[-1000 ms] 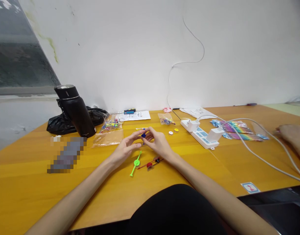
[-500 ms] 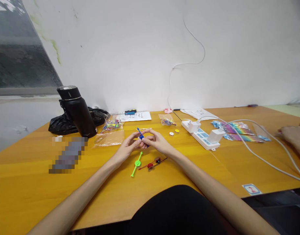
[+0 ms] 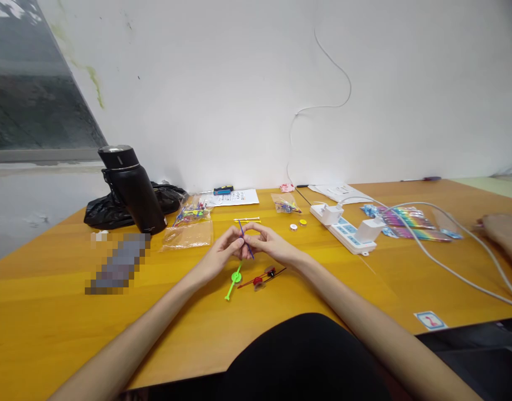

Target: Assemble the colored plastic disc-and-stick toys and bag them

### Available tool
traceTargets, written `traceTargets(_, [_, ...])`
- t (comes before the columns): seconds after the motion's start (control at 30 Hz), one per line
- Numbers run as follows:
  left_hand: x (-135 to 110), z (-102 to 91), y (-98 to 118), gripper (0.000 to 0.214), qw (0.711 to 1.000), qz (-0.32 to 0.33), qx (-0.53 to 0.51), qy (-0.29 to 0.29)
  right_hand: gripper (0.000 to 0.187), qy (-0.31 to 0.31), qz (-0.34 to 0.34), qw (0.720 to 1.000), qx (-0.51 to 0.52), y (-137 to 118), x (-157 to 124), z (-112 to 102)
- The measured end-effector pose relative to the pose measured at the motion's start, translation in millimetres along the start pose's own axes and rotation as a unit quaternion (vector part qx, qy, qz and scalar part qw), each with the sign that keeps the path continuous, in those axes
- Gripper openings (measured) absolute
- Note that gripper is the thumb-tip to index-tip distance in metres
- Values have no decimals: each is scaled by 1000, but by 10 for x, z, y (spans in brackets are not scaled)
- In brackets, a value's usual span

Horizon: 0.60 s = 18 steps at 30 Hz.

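Both hands meet above the table, pinching a thin blue plastic arrow spinner (image 3: pixel 250 251) between thumbs and fingers. My left hand (image 3: pixel 223 248) is closed on it from the left, and my right hand (image 3: pixel 269 243) from the right. The arrow's narrow edge faces me; its hub is mostly hidden by the fingertips. Just below the hands lies a green arrow spinner (image 3: pixel 236 277), its far tip close under the fingers. A red arrow spinner (image 3: pixel 258 282) and a black arrow spinner (image 3: pixel 271 273) lie together to its right. Behind the hands is a pale yellow arrow (image 3: pixel 247 219).
A black bottle (image 3: pixel 134 192) and a blurred-out flat object (image 3: pixel 120 264) are at left, near a plastic bag of coloured parts (image 3: pixel 191 220). White and yellow discs (image 3: pixel 302 222) lie behind the right hand. A power strip (image 3: pixel 343 231) with cables stands right; another person's hand (image 3: pixel 500 231) rests farther right.
The blue arrow spinner has turned in my fingers, so that it now shows edge-on instead of its hub facing me. Both hands stay in nearly the same place.
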<state>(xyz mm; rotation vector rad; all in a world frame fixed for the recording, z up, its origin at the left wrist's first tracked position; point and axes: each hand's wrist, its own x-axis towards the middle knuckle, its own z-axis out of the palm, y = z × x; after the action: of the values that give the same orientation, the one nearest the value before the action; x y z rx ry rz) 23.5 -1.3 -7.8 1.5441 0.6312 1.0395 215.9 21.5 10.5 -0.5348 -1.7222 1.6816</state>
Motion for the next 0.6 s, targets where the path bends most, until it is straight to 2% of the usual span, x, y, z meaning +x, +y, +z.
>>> traceTargets(0.2, [-56, 6, 8, 29, 997, 10, 77, -27, 43, -51, 8, 999, -2, 53, 3, -4])
traceTargets(0.33, [-93, 30, 71, 27, 988, 8, 155, -19, 41, -56, -6, 998, -5, 53, 10, 15])
traceTargets(0.5, [-107, 32, 95, 17, 981, 8, 195, 1, 40, -58, -4, 998, -7, 52, 8, 55])
traceTargets(0.6, [-107, -3, 81, 18, 976, 17, 216, 8, 40, -46, -4, 999, -5, 50, -3, 43])
